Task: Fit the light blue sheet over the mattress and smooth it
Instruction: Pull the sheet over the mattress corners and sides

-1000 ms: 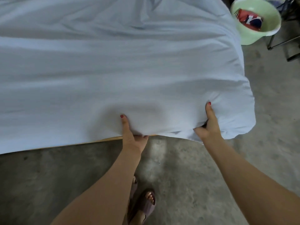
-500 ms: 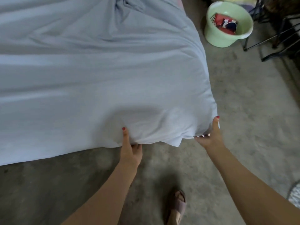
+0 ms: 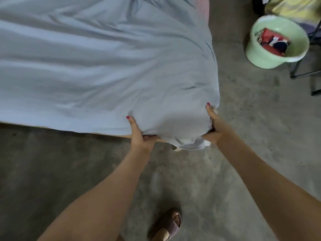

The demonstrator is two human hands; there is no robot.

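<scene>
Both hands grip the light blue cotton sheet at the mattress's near corner: left hand on my edge, right hand round the corner. Sheet stretches away leftward from both; I'd tug its bunched hem under, nearest my right.

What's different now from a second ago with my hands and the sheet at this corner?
The right hand has slid from the near edge round to the corner's outer side, pulling the light blue sheet down there; loose fabric now bunches below the corner. A strip of wooden bed edge shows again under the hem. The left hand keeps its grip on the near edge, thumb on top. The green basin sits where it was.
</scene>
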